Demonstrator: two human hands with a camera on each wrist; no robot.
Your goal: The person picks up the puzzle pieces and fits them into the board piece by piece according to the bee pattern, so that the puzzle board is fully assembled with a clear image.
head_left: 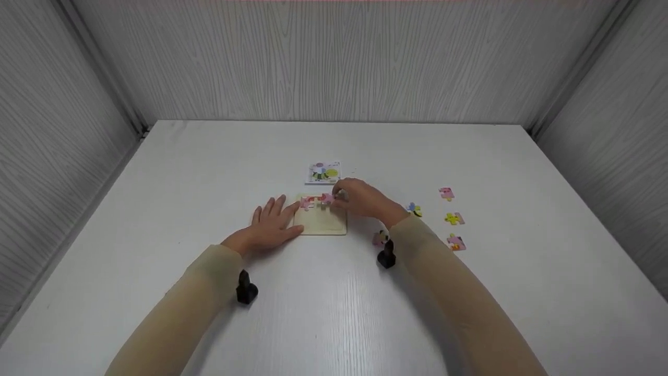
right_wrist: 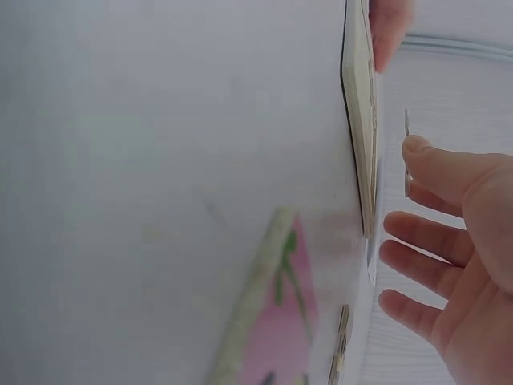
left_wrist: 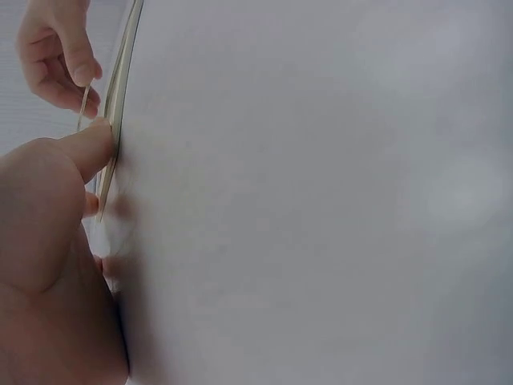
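Head view: wooden puzzle tray [head_left: 321,223] lies flat mid-table, w/ left hand [head_left: 271,225] resting fingers straight on its left edge, pinning it. Right hand [head_left: 360,198] is at the tray's far-right corner, thumb & fingertips pinching a pink puzzle piece [head_left: 327,198] held just over the tray beside another pink piece [head_left: 307,202] sitting at the far-left corner. Right wrist view shows the piece edge-on: a thin flat sliver [right_wrist: 407,152] under the thumb, other fingers spread loose. Judging by that, it's light, stiff, prob. thin wood, not fragile but easy to flip or drop; best held by opposite edges near the middle, tabs left free. Tray looks light too & could slide on the smooth white table [head_left: 334,313], hence pinning makes sense. Loose pieces [head_left: 453,218] lie well right; picture card [head_left: 323,172] just beyond the tray.
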